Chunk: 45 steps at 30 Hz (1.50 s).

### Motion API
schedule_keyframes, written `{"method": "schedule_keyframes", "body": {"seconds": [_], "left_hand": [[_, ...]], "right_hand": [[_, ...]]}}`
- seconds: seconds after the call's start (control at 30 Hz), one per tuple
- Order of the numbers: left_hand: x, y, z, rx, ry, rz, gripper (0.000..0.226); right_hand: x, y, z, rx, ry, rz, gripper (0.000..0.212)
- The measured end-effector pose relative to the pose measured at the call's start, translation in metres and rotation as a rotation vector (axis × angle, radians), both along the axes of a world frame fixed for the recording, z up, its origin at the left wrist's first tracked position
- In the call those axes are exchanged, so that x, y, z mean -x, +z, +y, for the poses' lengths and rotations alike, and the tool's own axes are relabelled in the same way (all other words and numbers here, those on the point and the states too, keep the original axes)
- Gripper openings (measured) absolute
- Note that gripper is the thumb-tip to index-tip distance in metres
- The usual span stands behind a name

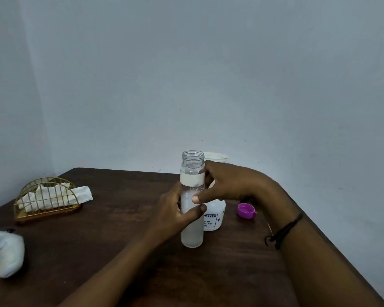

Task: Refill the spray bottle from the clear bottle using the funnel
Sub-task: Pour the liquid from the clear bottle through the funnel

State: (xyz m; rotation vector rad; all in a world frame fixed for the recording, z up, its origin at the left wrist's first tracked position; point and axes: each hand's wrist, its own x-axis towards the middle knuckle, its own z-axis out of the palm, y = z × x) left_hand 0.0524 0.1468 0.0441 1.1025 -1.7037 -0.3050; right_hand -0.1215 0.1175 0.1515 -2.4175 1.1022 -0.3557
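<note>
The tall clear bottle (192,231) stands upright and uncapped on the dark wooden table (111,235), holding cloudy liquid. My left hand (172,213) grips its middle from the left. My right hand (228,185) touches its upper part from the right, thumb across the front. Just behind stands the white spray bottle (214,218) with blue print, partly hidden by my right hand. A white funnel (216,157) sits in its top; only the funnel's rim shows.
A purple cap (246,210) lies on the table to the right of the bottles. At the left stands a gold wire holder (46,199) with tissues. A white cloth object (6,251) lies at the left edge. The wall is close behind.
</note>
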Motion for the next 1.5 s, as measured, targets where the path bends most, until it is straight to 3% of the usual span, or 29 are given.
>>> {"method": "schedule_keyframes", "body": {"seconds": [0.07, 0.2, 0.3, 0.43, 0.5, 0.6, 0.7, 0.8, 1.0, 1.13, 1.5], "left_hand": [[0.002, 0.006, 0.001, 0.012, -0.010, 0.017, 0.044], [0.005, 0.016, -0.003, 0.064, -0.036, 0.053, 0.047], [0.011, 0.033, -0.002, 0.103, -0.047, 0.026, 0.062], [0.012, 0.059, -0.009, 0.188, -0.081, -0.081, 0.063], [0.011, 0.068, -0.016, 0.270, -0.053, 0.001, 0.061], [0.013, 0.078, -0.034, 0.273, 0.112, 0.309, 0.040], [0.008, 0.083, -0.058, 0.134, 0.307, 0.507, 0.029], [0.005, 0.081, -0.076, -0.049, 0.303, 0.647, 0.030], [0.008, 0.078, -0.086, -0.296, 0.275, 0.608, 0.045], [0.008, 0.073, -0.084, -0.460, 0.166, 0.524, 0.054], [0.006, 0.075, -0.081, -0.506, 0.019, 0.617, 0.028]], "right_hand": [[-0.004, -0.003, 0.000, 0.006, 0.029, -0.085, 0.047], [0.002, -0.002, -0.001, -0.039, 0.032, -0.319, 0.061], [0.012, 0.002, 0.000, -0.055, 0.041, -0.515, 0.053], [0.019, 0.013, 0.003, 0.022, 0.003, -0.715, 0.044], [0.024, 0.018, 0.001, 0.083, -0.061, -0.811, 0.042], [0.037, 0.024, -0.004, 0.175, -0.157, -0.864, 0.044], [0.051, 0.023, -0.013, 0.235, -0.236, -0.835, 0.041], [0.064, 0.017, -0.022, 0.265, -0.329, -0.771, 0.039], [0.074, 0.011, -0.035, 0.336, -0.429, -0.516, 0.048], [0.072, 0.011, -0.034, 0.397, -0.439, -0.399, 0.042], [0.076, 0.010, -0.035, 0.477, -0.452, -0.092, 0.059]]}}
